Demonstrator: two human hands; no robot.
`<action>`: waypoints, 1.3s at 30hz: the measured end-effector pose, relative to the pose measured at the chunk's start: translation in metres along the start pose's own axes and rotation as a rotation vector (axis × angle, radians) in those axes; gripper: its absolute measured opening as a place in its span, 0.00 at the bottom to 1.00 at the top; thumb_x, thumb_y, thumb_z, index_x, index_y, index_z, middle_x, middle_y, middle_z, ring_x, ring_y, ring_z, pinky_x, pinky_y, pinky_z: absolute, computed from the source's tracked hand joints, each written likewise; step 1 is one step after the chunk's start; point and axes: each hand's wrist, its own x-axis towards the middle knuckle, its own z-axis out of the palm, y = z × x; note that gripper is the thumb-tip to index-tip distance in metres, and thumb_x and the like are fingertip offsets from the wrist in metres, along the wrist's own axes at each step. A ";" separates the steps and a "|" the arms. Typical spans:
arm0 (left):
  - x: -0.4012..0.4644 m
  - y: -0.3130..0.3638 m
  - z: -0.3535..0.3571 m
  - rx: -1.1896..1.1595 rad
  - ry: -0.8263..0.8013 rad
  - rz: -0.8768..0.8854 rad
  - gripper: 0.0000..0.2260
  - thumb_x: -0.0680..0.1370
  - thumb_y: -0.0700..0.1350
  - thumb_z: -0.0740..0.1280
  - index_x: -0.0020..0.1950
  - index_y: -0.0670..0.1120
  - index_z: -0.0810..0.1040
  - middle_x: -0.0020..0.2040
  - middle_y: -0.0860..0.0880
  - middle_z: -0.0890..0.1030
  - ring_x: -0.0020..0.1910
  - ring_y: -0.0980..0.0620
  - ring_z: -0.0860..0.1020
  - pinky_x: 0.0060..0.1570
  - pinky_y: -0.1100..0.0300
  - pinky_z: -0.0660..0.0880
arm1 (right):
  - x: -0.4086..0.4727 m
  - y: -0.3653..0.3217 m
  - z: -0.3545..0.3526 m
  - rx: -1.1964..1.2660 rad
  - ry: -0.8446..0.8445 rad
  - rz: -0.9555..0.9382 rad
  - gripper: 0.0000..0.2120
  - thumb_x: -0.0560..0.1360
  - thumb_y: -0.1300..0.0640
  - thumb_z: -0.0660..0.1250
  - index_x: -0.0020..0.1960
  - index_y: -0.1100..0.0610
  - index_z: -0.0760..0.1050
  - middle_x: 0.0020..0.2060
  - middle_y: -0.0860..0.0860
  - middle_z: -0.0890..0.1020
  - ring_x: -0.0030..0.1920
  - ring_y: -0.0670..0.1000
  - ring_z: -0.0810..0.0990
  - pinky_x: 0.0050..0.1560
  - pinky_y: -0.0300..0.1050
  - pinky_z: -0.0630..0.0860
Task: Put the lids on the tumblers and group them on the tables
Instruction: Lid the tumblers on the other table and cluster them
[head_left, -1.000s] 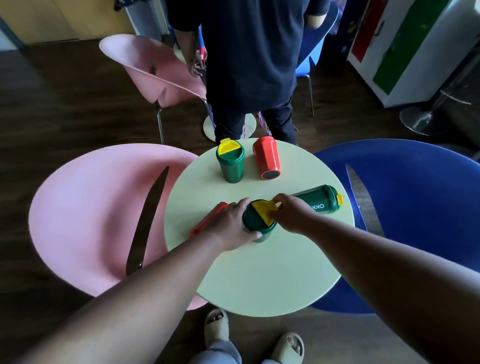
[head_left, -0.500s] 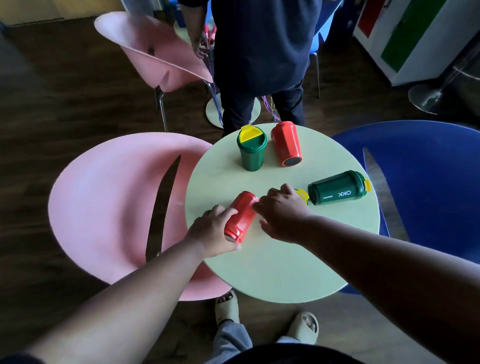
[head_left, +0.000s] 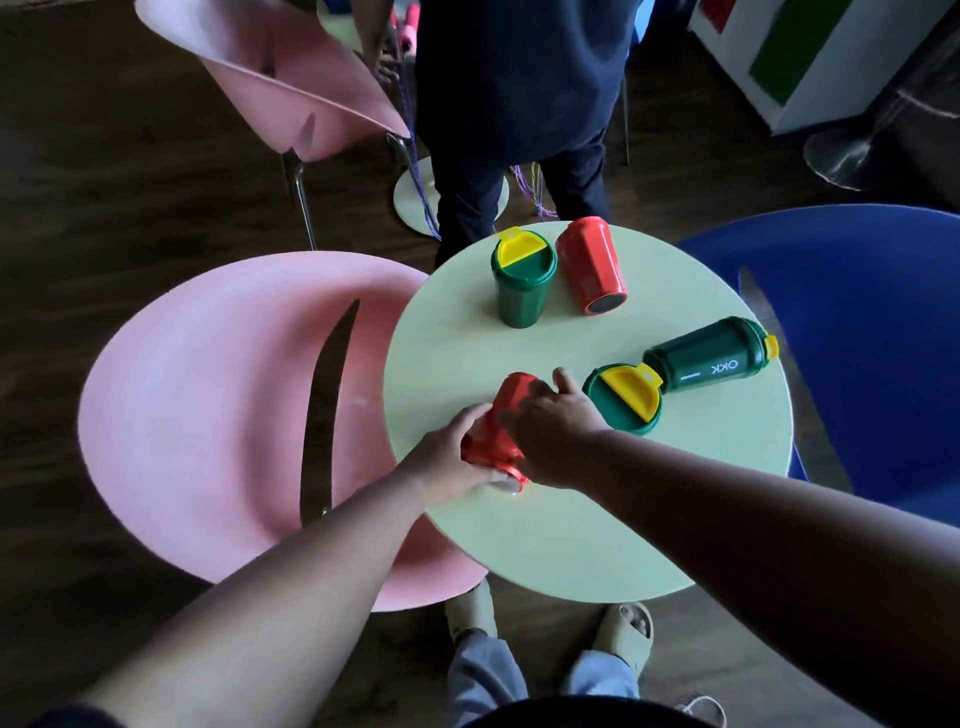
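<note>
While both hands close on it, the red tumbler (head_left: 501, 423) lies tilted on the table (head_left: 571, 540) at about eight o'clock, its rim end toward the person and close to the table's near-left edge. The left hand (head_left: 447, 460) curls its fingers under and around the rim end; the right hand (head_left: 545, 431) wraps over the body from the right, fingers across the top. Whether a lid sits at the rim cannot be told, since the hands cover it.

Elsewhere in the head view, a green tumbler (head_left: 522, 283) stands lidded at twelve o'clock, and a second red tumbler (head_left: 592, 273) leans or lies just beside it at one o'clock. Another green tumbler (head_left: 709, 361) lies on its side at three o'clock, and a green lidded one (head_left: 623, 397) with a yellow flap stands against its base, just right of the right hand.

These tumblers look like light, stiff plastic with smooth walls, so they would likely roll when lying and slip if pinched loosely; a wrap round the body, with the other hand at the rim, seems the safest hold. Open room lies at five to six o'clock. The edge at eight o'clock is near, with a pink chair (head_left: 218, 410) below it and a blue chair (head_left: 872, 338) past three o'clock. A standing person (head_left: 519, 93) is beyond twelve.
</note>
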 end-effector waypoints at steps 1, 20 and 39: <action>0.001 -0.002 -0.002 -0.008 0.005 0.006 0.44 0.64 0.59 0.80 0.75 0.66 0.61 0.62 0.55 0.78 0.58 0.54 0.77 0.57 0.62 0.72 | 0.000 0.001 -0.002 0.021 -0.006 -0.002 0.23 0.74 0.44 0.64 0.65 0.54 0.71 0.53 0.55 0.77 0.60 0.57 0.72 0.67 0.59 0.57; 0.044 0.062 -0.048 -0.013 0.007 -0.007 0.21 0.76 0.64 0.64 0.63 0.54 0.78 0.57 0.51 0.82 0.56 0.50 0.78 0.55 0.56 0.74 | 0.031 0.067 -0.019 0.412 -0.018 0.170 0.18 0.80 0.42 0.49 0.60 0.48 0.71 0.47 0.52 0.82 0.52 0.55 0.77 0.57 0.53 0.61; 0.042 0.095 -0.038 0.286 0.328 0.170 0.21 0.77 0.54 0.67 0.69 0.54 0.72 0.65 0.49 0.74 0.62 0.47 0.75 0.57 0.53 0.75 | 0.029 0.088 -0.016 0.654 -0.071 0.375 0.19 0.82 0.46 0.50 0.62 0.52 0.74 0.51 0.52 0.80 0.51 0.55 0.74 0.55 0.53 0.62</action>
